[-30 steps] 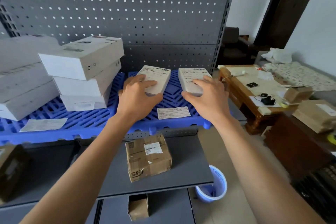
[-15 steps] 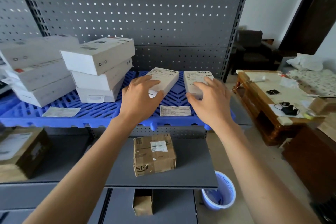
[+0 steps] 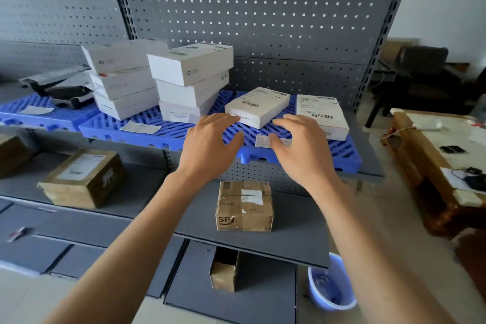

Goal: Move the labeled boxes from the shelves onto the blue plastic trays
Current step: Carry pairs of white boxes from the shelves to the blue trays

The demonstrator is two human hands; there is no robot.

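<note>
Two flat white labeled boxes lie side by side on the blue plastic tray (image 3: 342, 151): the left one (image 3: 259, 106) angled, the right one (image 3: 322, 116) straight. My left hand (image 3: 210, 144) hovers just in front of the left box, fingers spread, holding nothing. My right hand (image 3: 302, 150) hangs beside it, fingers apart, over a loose paper label (image 3: 263, 141). A brown SF cardboard box (image 3: 244, 206) stands on the grey shelf below. Two stacks of white boxes (image 3: 189, 81) (image 3: 122, 77) stand on the tray to the left.
Another brown box (image 3: 81, 179) rests on the lower shelf at left. A small open box (image 3: 223, 275) sits on the bottom shelf. A blue basket (image 3: 331, 287) stands on the floor. A wooden table (image 3: 426, 144) is at the right. A second blue tray (image 3: 39, 116) is at far left.
Both hands have let go of the two flat white boxes and drawn back toward me. The view has swung left and down.
</note>
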